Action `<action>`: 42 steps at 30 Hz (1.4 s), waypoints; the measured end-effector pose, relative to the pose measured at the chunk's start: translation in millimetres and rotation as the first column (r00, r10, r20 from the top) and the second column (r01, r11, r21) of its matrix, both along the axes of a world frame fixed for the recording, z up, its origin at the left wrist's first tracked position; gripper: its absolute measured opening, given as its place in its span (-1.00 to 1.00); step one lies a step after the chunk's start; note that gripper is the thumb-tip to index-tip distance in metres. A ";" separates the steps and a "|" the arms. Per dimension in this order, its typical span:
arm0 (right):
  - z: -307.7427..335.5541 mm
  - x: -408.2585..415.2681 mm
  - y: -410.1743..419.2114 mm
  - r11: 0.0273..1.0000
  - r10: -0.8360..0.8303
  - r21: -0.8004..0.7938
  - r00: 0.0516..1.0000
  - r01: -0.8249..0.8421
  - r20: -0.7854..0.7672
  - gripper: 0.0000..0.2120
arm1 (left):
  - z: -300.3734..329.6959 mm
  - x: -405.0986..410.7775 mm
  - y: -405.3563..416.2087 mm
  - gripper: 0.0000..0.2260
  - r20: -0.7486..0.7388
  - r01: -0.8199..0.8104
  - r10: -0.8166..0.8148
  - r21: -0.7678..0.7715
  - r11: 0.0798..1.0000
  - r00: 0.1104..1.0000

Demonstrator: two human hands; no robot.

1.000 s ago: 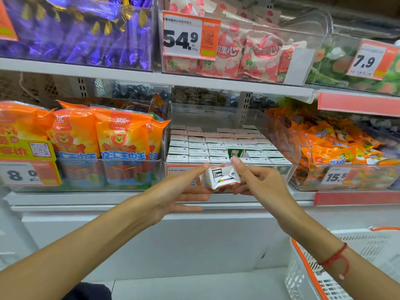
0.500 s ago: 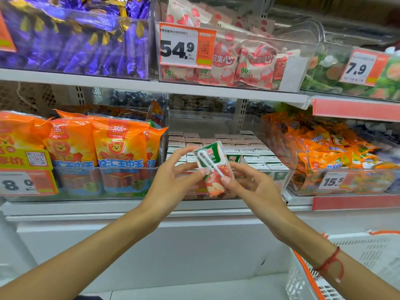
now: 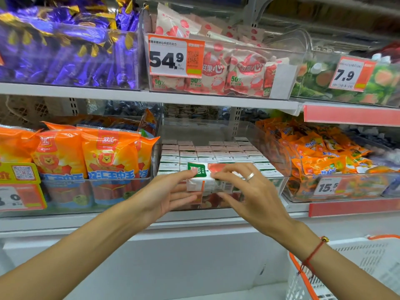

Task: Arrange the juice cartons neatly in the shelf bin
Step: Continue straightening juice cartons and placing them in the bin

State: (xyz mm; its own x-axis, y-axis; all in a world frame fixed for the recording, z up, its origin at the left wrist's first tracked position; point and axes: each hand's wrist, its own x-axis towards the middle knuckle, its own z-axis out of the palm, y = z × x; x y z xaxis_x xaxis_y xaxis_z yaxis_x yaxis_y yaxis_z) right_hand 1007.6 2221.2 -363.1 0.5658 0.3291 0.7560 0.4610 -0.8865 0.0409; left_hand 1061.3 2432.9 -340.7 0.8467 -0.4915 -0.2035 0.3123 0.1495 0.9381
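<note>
While both hands held it, the juice carton (image 3: 202,177) lay on its side at the near edge of the clear shelf bin (image 3: 273,148), level with the bin's front wall. The left hand (image 3: 167,194) gripped the carton's left end, fingers curled against its white face and thumb on the green top corner. The right hand (image 3: 249,189) gripped the right end from above, fingers bent over the red-printed upper side; a ring (image 3: 250,176) showed on one finger. Both grips were clamped on the carton.

Behind the carton, the bin held rows of upright cartons (image 3: 207,153) packed side by side, their white tops facing up, filling the bin from near to far. The far strip of the bin showed bare clear plastic.

To the left, a neighbouring bin contained orange sausage packs (image 3: 110,156) standing upright. To the right, another bin held orange snack packets (image 3: 320,154) with a price tag (image 3: 326,186) on its front. On the upper shelf (image 3: 129,97) sat purple-wrapped sweets (image 3: 71,48) at left, pink-and-white bags (image 3: 240,72) in the middle behind a large price label (image 3: 175,56), and green packs (image 3: 313,81) at right.

At near right, a white basket with an orange rim (image 3: 299,271) stood below the right forearm, which carried a red cord bracelet (image 3: 311,255).
</note>
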 end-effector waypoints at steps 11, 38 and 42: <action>-26.4 25.8 -52.8 0.888 -0.422 0.001 0.818 0.459 -0.389 -0.51 | 22.4 48.9 -86.4 -0.61 0.666 -0.260 0.028 0.252 0.932 0.745; -28.4 23.6 -60.5 0.912 -0.388 -0.039 0.830 0.407 -0.402 -0.54 | 8.2 91.5 -102.5 -0.67 0.575 -0.296 -0.723 0.818 0.494 0.382; -29.0 23.6 -63.2 0.922 -0.346 0.012 0.838 0.387 -0.422 -0.56 | 4.5 95.3 -98.6 -0.68 0.615 -0.295 -0.693 0.789 0.539 0.376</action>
State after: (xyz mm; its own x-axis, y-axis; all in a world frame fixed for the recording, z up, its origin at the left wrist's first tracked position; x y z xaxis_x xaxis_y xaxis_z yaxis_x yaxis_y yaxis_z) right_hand 1031.3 2157.9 -392.1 0.8926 -0.0232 0.4503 0.0593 -0.9840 -0.1681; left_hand 1156.6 2334.3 -336.2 0.6426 -0.7545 0.1335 -0.7504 -0.5847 0.3083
